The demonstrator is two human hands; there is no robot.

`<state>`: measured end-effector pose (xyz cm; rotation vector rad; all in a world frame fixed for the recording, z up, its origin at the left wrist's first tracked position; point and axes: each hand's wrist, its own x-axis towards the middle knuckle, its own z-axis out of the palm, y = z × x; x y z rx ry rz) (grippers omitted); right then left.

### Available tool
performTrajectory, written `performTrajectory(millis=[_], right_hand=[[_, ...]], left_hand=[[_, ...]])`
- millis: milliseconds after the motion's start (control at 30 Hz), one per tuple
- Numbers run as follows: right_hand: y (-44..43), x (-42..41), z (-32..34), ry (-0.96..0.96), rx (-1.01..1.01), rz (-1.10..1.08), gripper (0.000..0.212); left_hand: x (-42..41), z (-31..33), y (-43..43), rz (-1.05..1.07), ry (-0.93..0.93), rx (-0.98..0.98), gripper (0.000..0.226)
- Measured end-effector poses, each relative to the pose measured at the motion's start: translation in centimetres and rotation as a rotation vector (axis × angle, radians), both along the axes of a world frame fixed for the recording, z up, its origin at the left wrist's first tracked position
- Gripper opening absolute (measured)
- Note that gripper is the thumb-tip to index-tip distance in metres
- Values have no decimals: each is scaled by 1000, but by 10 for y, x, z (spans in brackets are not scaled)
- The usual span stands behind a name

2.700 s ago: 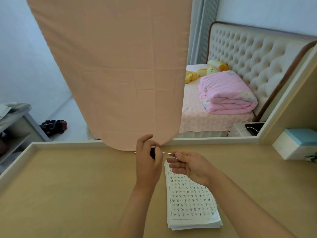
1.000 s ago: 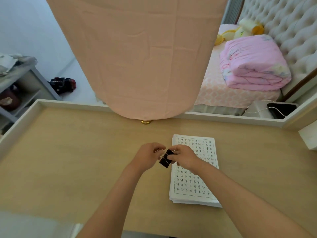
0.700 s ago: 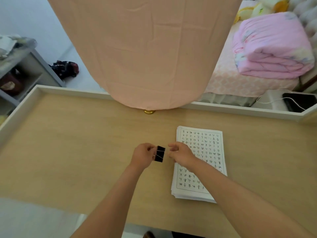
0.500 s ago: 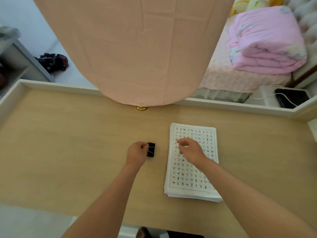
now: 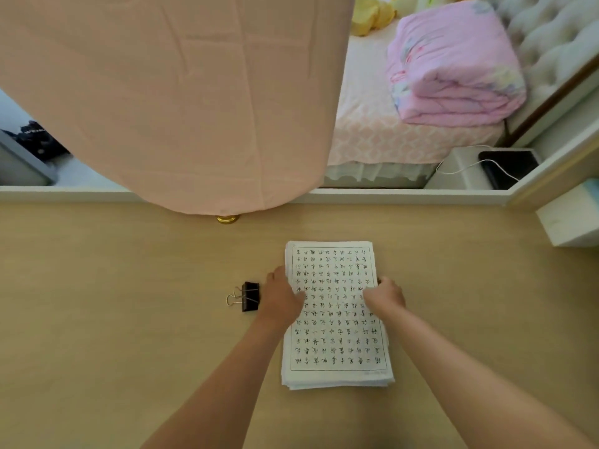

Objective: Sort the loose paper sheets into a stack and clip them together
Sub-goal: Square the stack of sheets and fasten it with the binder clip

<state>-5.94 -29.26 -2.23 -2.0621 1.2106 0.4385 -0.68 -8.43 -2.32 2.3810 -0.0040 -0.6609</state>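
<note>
Tabletop (image 5: pixel 113 319) of pale smooth wood ran wide, with open surface stretching left of the binder clip (image 5: pixel 251 297) and right of the paper stack (image 5: pixel 337 345), and a white raised rim (image 5: pixel 405 196) closed off the far edge. The stack sat flat near the middle, its near edges slightly ragged, the top sheet ruled in a grid of handwritten characters. The left hand (image 5: pixel 282 301) gripped the stack's left edge, fingers over the top sheet; the right hand (image 5: pixel 385 296) curled round the right edge, opposite. The black clip lay on the wood just beside the left hand, apart from the stack, wire handles pointing left. Beyond, a creased pink cloth (image 5: pixel 178 92) hung down to the far rim above a small brass knob (image 5: pixel 228 219). A white box (image 5: pixel 570 218) stood at the right corner, well apart from the stack. Behind the rim was a bed (image 5: pixel 366 124) with a folded pink quilt (image 5: pixel 453 66)
</note>
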Motion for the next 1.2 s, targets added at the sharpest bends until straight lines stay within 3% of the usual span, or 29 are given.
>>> performTrajectory(millis=[100, 233, 400, 567, 700, 833, 967, 1067, 1200], right_hand=[[0, 0, 3, -16, 108, -107, 32], [-2, 2, 1, -34, 295, -199, 16], [16, 6, -3, 54, 126, -9, 46], [32, 10, 5, -100, 428, -183, 41], [24, 9, 4, -29, 500, -251, 56], [21, 4, 2, 35, 600, -108, 62], [29, -3, 7, -98, 543, 34, 49], [30, -9, 22, -221, 558, 69, 48], [25, -16, 51, -343, 597, 98, 35]], left_hand=[[-2, -15, -1, 35, 146, 66, 73], [-4, -23, 7, 85, 114, 151, 66], [-1, -21, 24, 107, 83, 213, 55], [3, -21, 27, 140, 104, 216, 57], [2, -23, 27, 131, 100, 228, 63], [1, -26, 28, 129, 95, 231, 68], [2, -26, 30, 127, 129, 227, 68], [9, -17, 34, 160, 175, 77, 67], [17, 27, 41, 286, 135, -439, 64]])
